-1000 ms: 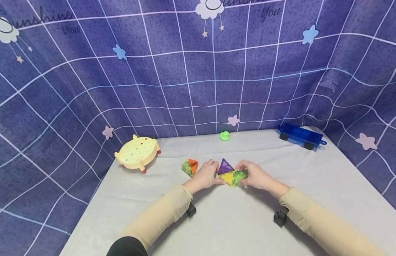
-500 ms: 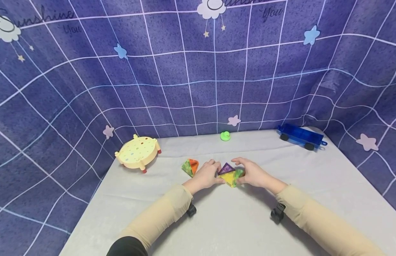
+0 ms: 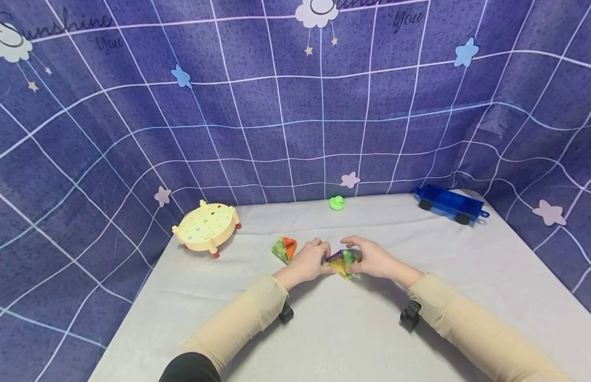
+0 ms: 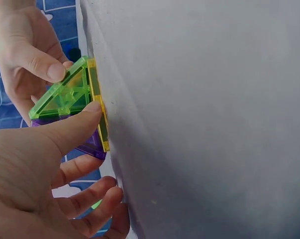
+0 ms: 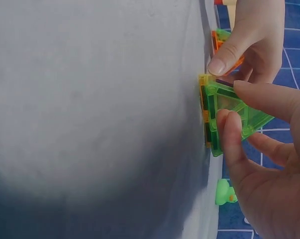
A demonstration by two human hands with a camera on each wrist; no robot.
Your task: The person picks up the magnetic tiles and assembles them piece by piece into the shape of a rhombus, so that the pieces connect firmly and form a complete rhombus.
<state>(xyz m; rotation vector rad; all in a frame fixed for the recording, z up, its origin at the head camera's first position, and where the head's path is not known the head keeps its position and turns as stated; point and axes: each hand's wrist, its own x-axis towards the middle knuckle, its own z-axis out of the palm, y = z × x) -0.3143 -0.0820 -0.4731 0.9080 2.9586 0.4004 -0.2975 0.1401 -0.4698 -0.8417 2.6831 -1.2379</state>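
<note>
Both hands meet over a small group of translucent triangular magnetic tiles at the middle of the table. A yellow tile lies lowest, with a purple tile and a green tile tilted up from its edges. My left hand pinches the group from the left, thumb at the yellow edge and index finger by the purple tile. From the right, my right hand holds the green tile between thumb and fingers, leaning it inward. Fingers partly cover the purple tile in the head view.
Left of the hands sits a green and orange tile pyramid. A round yellow toy table with red-tipped legs stands farther left. Along the back are a green duck and a blue wagon, before a blue curtain.
My right hand has moved left, swinging the green tile up and inward. The purple tile has folded in over the yellow one. My left hand has stayed nearly still.
</note>
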